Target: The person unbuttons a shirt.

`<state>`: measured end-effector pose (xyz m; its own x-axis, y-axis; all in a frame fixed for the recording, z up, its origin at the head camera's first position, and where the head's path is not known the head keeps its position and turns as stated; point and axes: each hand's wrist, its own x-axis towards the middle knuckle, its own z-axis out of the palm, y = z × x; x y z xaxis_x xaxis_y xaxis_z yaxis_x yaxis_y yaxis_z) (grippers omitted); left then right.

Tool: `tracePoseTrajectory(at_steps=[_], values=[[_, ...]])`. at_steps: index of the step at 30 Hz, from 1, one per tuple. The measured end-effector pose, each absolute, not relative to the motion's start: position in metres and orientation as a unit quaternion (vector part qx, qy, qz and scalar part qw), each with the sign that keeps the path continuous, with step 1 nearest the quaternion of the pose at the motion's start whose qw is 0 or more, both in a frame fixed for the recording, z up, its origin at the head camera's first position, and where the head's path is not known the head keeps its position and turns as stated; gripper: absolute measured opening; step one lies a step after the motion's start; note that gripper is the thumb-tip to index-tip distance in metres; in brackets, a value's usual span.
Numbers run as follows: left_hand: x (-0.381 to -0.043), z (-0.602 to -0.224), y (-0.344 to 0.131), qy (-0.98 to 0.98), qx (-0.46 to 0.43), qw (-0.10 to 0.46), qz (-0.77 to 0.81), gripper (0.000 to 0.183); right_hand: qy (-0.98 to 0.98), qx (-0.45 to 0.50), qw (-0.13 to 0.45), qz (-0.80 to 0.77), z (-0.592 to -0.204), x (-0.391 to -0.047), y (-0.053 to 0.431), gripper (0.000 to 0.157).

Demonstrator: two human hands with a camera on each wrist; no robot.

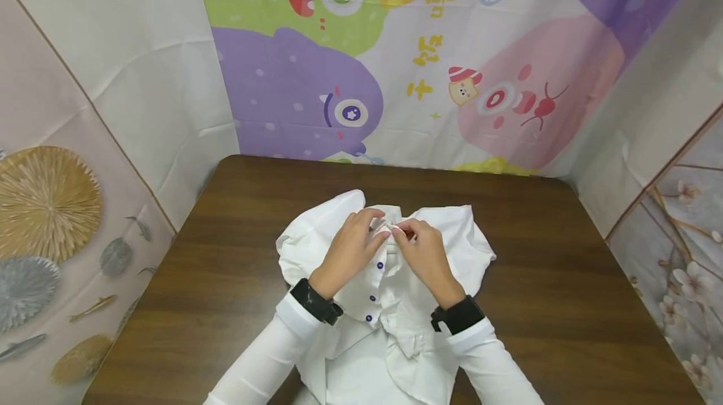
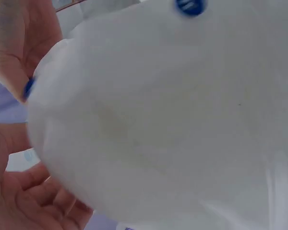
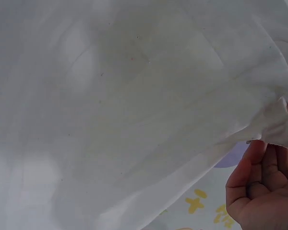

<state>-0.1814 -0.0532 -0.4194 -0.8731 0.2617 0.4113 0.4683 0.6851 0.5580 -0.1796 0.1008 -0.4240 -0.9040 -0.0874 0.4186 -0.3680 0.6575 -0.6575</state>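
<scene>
Shirt (image 1: 402, 297) in the lower middle of the frame, pinched by my left hand (image 1: 348, 247) and right hand (image 1: 425, 255), may slip if either grip becomes loose.

Head view is being lit brightly, evenly; faint sheen is being reflected by brown table (image 1: 226, 267). Wrist views are being dimmed, greyed; white garment (image 3: 134, 120) is being shaded in soft patches. Upper blue button (image 2: 190, 6) is being blurred in left wrist view.
</scene>
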Motion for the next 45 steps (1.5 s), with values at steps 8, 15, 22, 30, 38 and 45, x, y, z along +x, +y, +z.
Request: tracePoseTrajectory(at_steps=[8, 15, 22, 30, 38, 45], values=[[-0.1840, -0.4191, -0.0513, -0.911, -0.203, 0.117, -0.340, 0.028, -0.876, 0.099, 0.145, 0.448, -0.4215, -0.1778, 0.1042, 0.014], [-0.1835, -0.4212, -0.0501, -0.908, -0.208, 0.148, -0.333, 0.013, -0.857, 0.071, 0.120, 0.495, -0.4204, -0.1798, 0.1065, 0.014], [-0.1820, -0.4220, -0.0505, -0.898, -0.215, 0.163, -0.347, 0.009, -0.852, 0.071, 0.109, 0.507, -0.4196, -0.1807, 0.1078, 0.014], [-0.1802, -0.4205, -0.0504, -0.895, -0.227, 0.180, -0.340, 0.010, -0.859, 0.075, 0.097, 0.497, -0.4235, -0.1816, 0.1080, 0.014], [-0.1807, -0.4201, -0.0521, -0.895, -0.243, 0.182, -0.327, 0.012, -0.888, 0.126, 0.114, 0.427, -0.4269, -0.1807, 0.1066, 0.016], [-0.1805, -0.4217, -0.0527, -0.898, -0.239, 0.174, -0.326, 0.013, -0.905, 0.178, 0.174, 0.345, -0.4256, -0.1788, 0.1051, 0.017]])
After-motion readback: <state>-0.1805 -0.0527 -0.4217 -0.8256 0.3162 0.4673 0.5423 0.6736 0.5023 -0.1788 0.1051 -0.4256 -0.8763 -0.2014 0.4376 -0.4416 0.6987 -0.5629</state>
